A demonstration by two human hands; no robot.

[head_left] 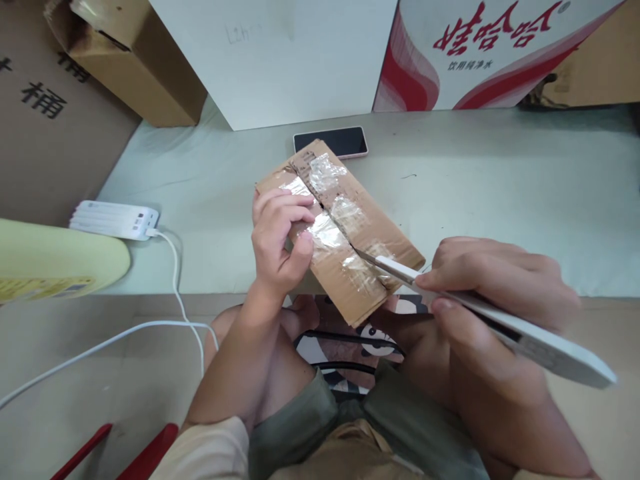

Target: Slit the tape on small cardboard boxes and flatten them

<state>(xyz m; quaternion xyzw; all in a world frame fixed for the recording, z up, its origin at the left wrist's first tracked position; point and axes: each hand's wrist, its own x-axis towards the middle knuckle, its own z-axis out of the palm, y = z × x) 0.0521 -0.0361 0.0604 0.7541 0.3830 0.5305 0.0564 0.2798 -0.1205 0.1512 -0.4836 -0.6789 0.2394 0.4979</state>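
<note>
A small flat cardboard box [373,213] sits tilted at the near edge of the table, with one corner jutting past it. Strips of shiny clear tape cover its top across a long middle seam. My left hand [277,237] grips the box's left side, fingers bent over the top and tape. In my right hand [493,287] is a white utility knife [545,343], held between thumb and fingers. Its extended blade points left, and the tip touches the seam near the lower middle of the box. The underside of the box is hidden.
Behind the box lies a phone [345,141], partly covered by its corner. A white power bank [117,221] with a cable [175,267] is on the left, near a pale yellow container [55,257]. A white panel [300,60] and a red-and-white carton [480,83] stand behind.
</note>
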